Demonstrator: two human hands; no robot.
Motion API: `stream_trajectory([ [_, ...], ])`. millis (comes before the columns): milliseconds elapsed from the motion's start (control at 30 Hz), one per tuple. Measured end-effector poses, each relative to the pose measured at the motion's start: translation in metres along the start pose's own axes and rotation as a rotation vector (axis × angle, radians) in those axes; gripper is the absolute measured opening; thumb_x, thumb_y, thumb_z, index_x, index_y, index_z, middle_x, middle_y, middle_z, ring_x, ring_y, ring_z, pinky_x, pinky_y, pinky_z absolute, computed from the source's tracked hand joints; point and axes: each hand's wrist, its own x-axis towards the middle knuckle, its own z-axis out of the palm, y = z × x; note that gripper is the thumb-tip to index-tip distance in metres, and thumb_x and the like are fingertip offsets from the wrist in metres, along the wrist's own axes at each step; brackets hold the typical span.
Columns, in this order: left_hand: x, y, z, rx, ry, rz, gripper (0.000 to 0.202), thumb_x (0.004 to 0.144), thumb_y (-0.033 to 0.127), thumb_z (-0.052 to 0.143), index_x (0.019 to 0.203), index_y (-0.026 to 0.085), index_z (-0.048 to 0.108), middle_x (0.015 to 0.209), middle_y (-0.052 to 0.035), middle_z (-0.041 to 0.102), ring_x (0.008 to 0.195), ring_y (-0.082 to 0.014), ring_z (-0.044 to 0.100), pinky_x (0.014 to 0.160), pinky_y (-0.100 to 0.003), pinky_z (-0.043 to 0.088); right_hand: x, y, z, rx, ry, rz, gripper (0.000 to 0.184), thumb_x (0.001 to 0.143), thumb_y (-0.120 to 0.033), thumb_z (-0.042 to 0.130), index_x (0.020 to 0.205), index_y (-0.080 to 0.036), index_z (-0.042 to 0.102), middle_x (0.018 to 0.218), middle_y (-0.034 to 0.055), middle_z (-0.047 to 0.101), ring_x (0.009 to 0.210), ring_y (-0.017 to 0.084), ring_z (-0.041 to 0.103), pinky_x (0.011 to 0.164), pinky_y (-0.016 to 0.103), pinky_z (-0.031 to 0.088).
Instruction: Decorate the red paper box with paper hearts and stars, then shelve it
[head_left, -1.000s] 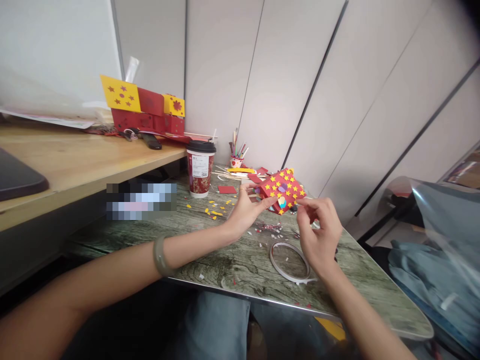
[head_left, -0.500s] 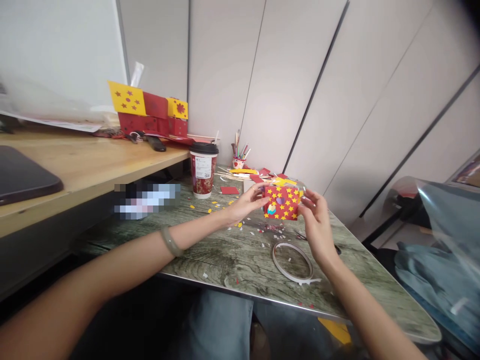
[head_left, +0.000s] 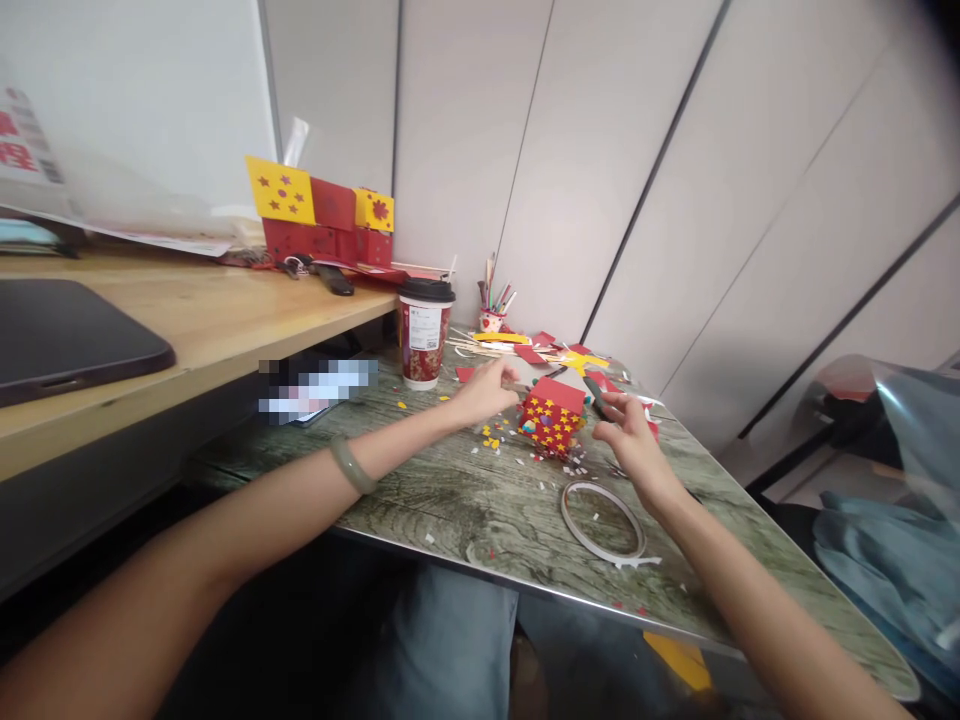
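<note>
A red paper box (head_left: 553,418) covered with yellow stars stands on the wood-patterned table, its plain red top visible. Green bits stick out at its sides. Just left of it is my left hand (head_left: 486,392), fingers bent, with a small gap between fingertips and thumb. My right hand (head_left: 628,428) hovers on the box's right side, thumb and fingers apart. A dark slim object (head_left: 595,396) lies by the right fingertips; I cannot tell its kind or whether it is touched. A roll of double-sided tape (head_left: 604,522) lies flat nearer me, its end loose.
Paper scraps (head_left: 491,436) are scattered about the table. Behind stand a lidded paper cup (head_left: 424,335) and a pen holder (head_left: 493,320). Red and yellow paper boxes (head_left: 322,215) sit on the wooden shelf (head_left: 225,290) at left, with a dark device (head_left: 71,330).
The star-covered box was held up between both hands with its side facing me. Now it is down on the table, and both hands have moved apart from it. The view has shifted slightly left.
</note>
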Motion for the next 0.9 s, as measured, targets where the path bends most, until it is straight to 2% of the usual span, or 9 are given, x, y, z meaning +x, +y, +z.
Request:
stream_trajectory([
  [67,-0.007,0.003,0.0,0.06,-0.053,-0.021,0.018,0.061,0.026,0.061,0.075,0.017,0.064,0.077,-0.006,0.065,0.081,-0.0238,0.06,0.079,-0.038,0.045,0.004,-0.002,0.0,-0.04,-0.051,-0.006,0.052,0.058,-0.027,0.059,0.106,-0.023,0.039,0.127,0.0103,0.038,0.122,0.029,0.034,0.095,0.047,0.032],
  [133,-0.015,0.008,0.003,0.202,-0.101,-0.027,0.023,0.057,0.038,0.065,0.067,0.018,0.065,0.065,-0.0055,0.063,0.073,-0.0255,0.06,0.073,-0.039,0.046,0.007,-0.003,0.003,-0.073,-0.112,-0.011,0.059,0.055,-0.028,0.061,0.109,-0.023,0.037,0.127,0.01,0.036,0.121,0.029,0.035,0.093,0.045,0.036],
  [200,-0.022,0.013,0.007,0.416,-0.111,0.003,0.034,0.059,0.05,0.061,0.07,0.018,0.066,0.069,-0.0076,0.064,0.074,-0.027,0.06,0.068,-0.038,0.046,0.009,-0.003,0.007,-0.096,-0.168,-0.021,0.061,0.054,-0.03,0.06,0.109,-0.023,0.036,0.125,0.0096,0.036,0.119,0.028,0.037,0.091,0.042,0.039],
  [267,-0.025,0.017,0.01,0.597,-0.105,0.069,0.041,0.065,0.056,0.054,0.075,0.019,0.067,0.075,-0.009,0.065,0.08,-0.0275,0.06,0.065,-0.035,0.047,0.008,-0.004,0.011,-0.115,-0.205,-0.038,0.062,0.053,-0.031,0.059,0.109,-0.022,0.036,0.123,0.0098,0.035,0.117,0.028,0.039,0.09,0.041,0.04],
  [400,-0.024,0.018,0.016,0.721,-0.1,0.172,0.04,0.072,0.053,0.05,0.08,0.018,0.067,0.079,-0.0088,0.067,0.09,-0.028,0.058,0.065,-0.032,0.048,0.004,-0.004,0.017,-0.163,-0.196,-0.092,0.062,0.053,-0.032,0.058,0.109,-0.022,0.035,0.12,0.0085,0.034,0.116,0.026,0.037,0.098,0.042,0.033],
  [500,-0.021,0.017,0.019,0.756,-0.087,0.178,0.039,0.073,0.051,0.051,0.082,0.016,0.067,0.079,-0.0094,0.068,0.09,-0.028,0.057,0.065,-0.032,0.048,0.001,-0.003,0.02,-0.201,-0.165,-0.139,0.061,0.052,-0.032,0.058,0.107,-0.021,0.036,0.114,0.0079,0.036,0.115,0.027,0.034,0.101,0.043,0.028],
  [667,-0.021,0.017,0.021,0.798,-0.067,0.144,0.039,0.073,0.048,0.05,0.078,0.015,0.068,0.076,-0.011,0.067,0.09,-0.0286,0.057,0.066,-0.034,0.049,0.001,0.002,0.023,-0.208,-0.147,-0.173,0.057,0.054,-0.03,0.057,0.106,-0.022,0.035,0.112,0.0074,0.034,0.114,0.026,0.036,0.101,0.044,0.028],
  [900,-0.02,0.016,0.021,0.784,-0.059,0.116,0.031,0.074,0.039,0.049,0.082,0.015,0.068,0.079,-0.0107,0.066,0.089,-0.026,0.058,0.066,-0.031,0.049,0.0,0.005,0.022,-0.205,-0.168,-0.173,0.056,0.056,-0.028,0.056,0.108,-0.024,0.035,0.114,0.0075,0.031,0.114,0.026,0.038,0.095,0.046,0.036],
])
